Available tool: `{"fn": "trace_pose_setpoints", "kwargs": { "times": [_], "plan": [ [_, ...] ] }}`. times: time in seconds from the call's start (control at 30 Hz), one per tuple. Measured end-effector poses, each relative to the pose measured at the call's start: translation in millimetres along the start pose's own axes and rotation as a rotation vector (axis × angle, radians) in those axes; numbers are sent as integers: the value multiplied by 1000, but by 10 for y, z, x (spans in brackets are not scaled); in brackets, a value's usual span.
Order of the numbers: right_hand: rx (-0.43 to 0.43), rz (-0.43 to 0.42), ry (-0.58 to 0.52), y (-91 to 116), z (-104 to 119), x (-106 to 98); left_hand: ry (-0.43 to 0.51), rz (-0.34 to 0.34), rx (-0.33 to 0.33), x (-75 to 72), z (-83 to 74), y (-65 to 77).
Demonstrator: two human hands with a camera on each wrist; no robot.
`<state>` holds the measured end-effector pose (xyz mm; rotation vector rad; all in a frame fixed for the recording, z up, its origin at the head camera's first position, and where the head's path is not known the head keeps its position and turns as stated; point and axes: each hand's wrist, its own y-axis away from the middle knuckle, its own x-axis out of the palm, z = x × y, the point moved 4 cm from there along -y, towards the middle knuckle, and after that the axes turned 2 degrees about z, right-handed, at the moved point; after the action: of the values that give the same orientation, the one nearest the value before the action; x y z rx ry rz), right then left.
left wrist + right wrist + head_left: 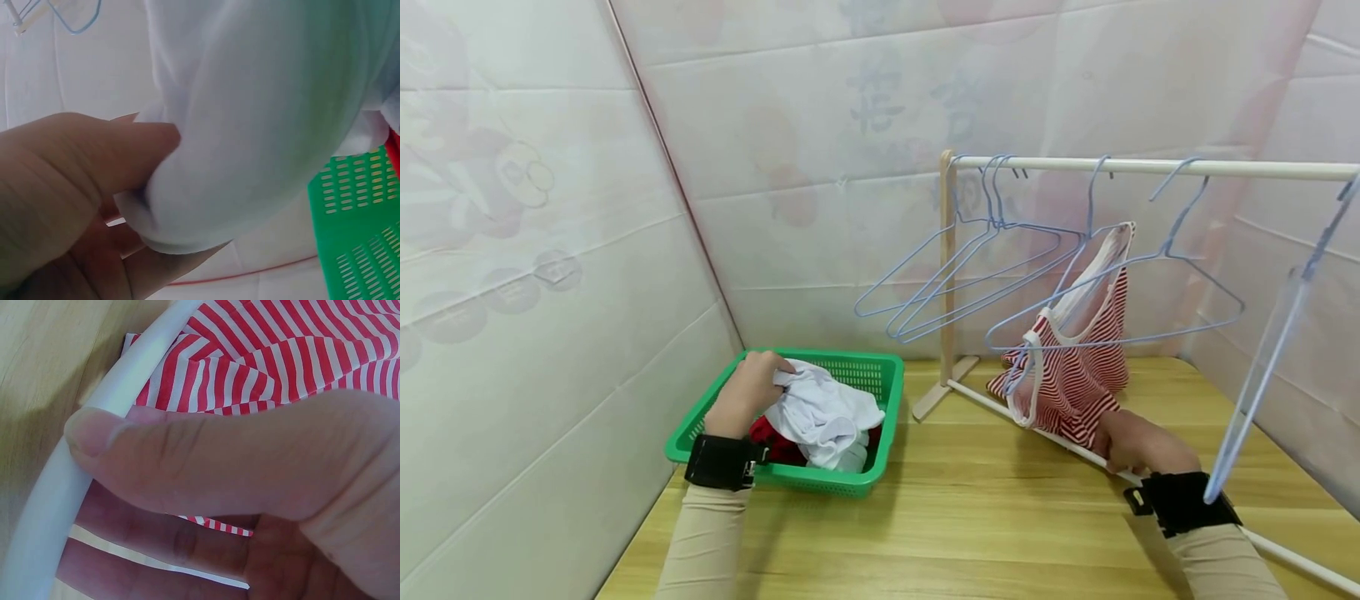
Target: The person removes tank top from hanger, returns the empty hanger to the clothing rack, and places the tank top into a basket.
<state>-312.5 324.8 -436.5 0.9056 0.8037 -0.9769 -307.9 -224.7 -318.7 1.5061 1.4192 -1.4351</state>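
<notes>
My left hand [747,392] is at the green basket [889,417], pinching a white cloth garment [823,412] between thumb and fingers. In the left wrist view the pinched white cloth [244,125] bulges close to the camera. A red-and-white striped sleeveless top [1075,375] with white trim hangs from a blue hanger [1090,196], its lower part near the rack's bottom bar. My right hand [1146,446] is beside that top. In the right wrist view its thumb lies on the white bar [134,369], with the fingers passing under it.
The rack's white top rail [1037,164] carries several blue hangers [936,283]; one hanger [1262,375] at the right comes close to my right wrist. A wooden post [948,267] and foot [946,387] stand at its left end. Red cloth [775,442] lies in the basket.
</notes>
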Motion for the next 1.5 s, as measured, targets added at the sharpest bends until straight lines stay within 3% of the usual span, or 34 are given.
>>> {"fn": "trace_pose_setpoints", "kwargs": {
  "times": [0.27,0.47,0.8,1.33,1.5],
  "plan": [
    [16,20,17,-35,-5,24,14,7,-57,-3,133,-26],
    [34,28,0,-39,-21,16,2,6,-64,-79,245,-29],
    [-3,4,15,-34,-24,8,16,-2,-84,-62,435,-7],
    [15,4,17,-27,-1,-3,44,91,-112,-23,453,0],
    [15,4,8,-30,-16,9,30,164,-135,-6,463,22]
  ]
}}
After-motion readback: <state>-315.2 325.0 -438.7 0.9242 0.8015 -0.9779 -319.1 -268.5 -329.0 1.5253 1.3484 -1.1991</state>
